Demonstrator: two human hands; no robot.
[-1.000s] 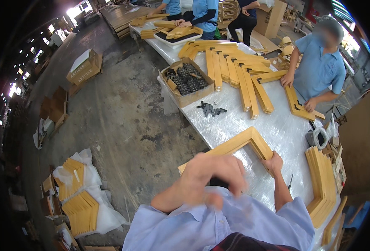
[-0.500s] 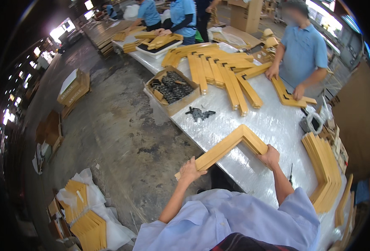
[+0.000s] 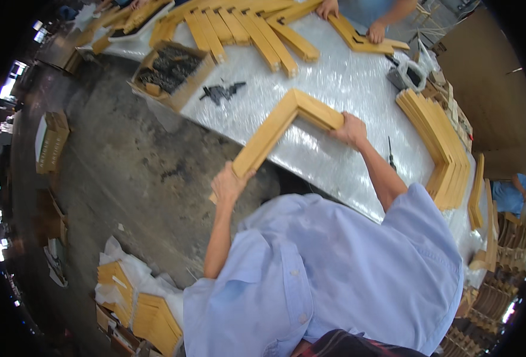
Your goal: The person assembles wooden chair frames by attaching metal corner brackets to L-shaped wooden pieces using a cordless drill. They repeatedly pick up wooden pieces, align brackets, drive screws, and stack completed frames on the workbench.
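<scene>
An L-shaped wooden frame piece (image 3: 267, 135), light yellow-brown, is held in both hands with its corner pointing away from me. My left hand (image 3: 230, 181) wraps round the end of its longer arm, out past the table's edge. Round the end of the shorter arm closes my right hand (image 3: 352, 130), over the plastic-covered table (image 3: 328, 160). Beyond the corner lies a small heap of black brackets (image 3: 222, 93). To the right of my right hand a thin dark screwdriver-like tool (image 3: 391, 156) rests on the table.
A cardboard box (image 3: 192, 84) of black parts sits at the table's left edge. Several joined wooden pieces (image 3: 239, 30) lie at the back. Another person's hand (image 3: 376, 32) touches one far right. Stacked L pieces (image 3: 438, 152) stand at right; wrapped pieces (image 3: 155, 315) lie lower left.
My view has tipped down and turned, so the table's far side has mostly slid out at the top. The frame piece appears more steeply angled; both hands keep their hold.
</scene>
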